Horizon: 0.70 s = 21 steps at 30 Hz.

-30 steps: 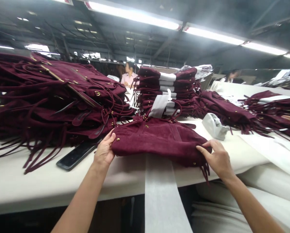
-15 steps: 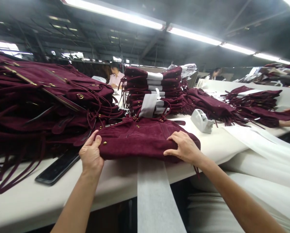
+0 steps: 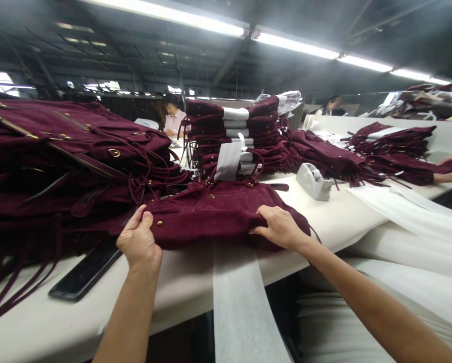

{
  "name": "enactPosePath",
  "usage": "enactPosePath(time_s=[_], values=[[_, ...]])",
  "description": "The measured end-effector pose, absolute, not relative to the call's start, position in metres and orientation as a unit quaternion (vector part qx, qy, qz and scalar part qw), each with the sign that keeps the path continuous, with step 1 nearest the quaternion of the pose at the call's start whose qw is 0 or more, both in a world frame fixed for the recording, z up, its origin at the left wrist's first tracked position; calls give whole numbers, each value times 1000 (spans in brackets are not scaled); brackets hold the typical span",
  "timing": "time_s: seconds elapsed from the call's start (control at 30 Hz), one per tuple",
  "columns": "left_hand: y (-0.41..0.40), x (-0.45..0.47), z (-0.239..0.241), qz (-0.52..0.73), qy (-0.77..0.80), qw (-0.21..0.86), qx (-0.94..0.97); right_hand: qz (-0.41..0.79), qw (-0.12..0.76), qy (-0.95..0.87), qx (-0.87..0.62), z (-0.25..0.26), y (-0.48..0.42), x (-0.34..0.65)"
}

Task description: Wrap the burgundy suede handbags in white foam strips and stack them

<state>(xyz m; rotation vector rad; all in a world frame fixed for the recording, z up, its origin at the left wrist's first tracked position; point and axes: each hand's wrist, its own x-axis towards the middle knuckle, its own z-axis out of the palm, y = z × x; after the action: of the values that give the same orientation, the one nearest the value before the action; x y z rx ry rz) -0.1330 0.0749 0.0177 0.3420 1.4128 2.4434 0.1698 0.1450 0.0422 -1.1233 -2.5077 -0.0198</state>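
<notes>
A burgundy suede handbag (image 3: pixel 210 222) lies flat at the table's front edge, its base towards me and its handles at the far side. My left hand (image 3: pixel 139 239) is closed on its left corner, beside a brass stud. Thumb and fingers of my right hand (image 3: pixel 280 227) pinch the bottom edge near the right end. Under the bag runs a white paper strip (image 3: pixel 239 297), which hangs over the table edge. A white tag (image 3: pixel 228 161) stands up behind the bag by its handles.
Burgundy bags (image 3: pixel 78 146) are heaped at the left, above a black phone (image 3: pixel 85 272). Behind is a stack of banded bags (image 3: pixel 235 113). A grey tape dispenser (image 3: pixel 313 182) stands at the right, near white sheets (image 3: pixel 410 217). Another person's hands (image 3: pixel 450 171) work at the far right.
The view has shifted slightly. My right hand's fingers have closed more tightly on the bag's bottom edge, which now bulges up there. My left hand keeps its grip on the left corner.
</notes>
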Motion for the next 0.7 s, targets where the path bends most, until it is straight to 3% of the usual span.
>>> enactPosePath(time_s=[0.1,0.23,0.33,0.47,0.7], values=[[71,-146,6,776,565,65,273,13,197,-886,-420,46,156,165],[54,-161,8,496,685,-165,507,-3,190,-901,-391,46,165,164],[44,-155,20,360,647,-267,617,-6,201,-908,-368,43,164,164],[55,-137,29,251,572,-158,765,18,216,-900,-379,41,164,166],[78,-138,28,172,618,16,767,93,191,-906,-366,39,179,173]])
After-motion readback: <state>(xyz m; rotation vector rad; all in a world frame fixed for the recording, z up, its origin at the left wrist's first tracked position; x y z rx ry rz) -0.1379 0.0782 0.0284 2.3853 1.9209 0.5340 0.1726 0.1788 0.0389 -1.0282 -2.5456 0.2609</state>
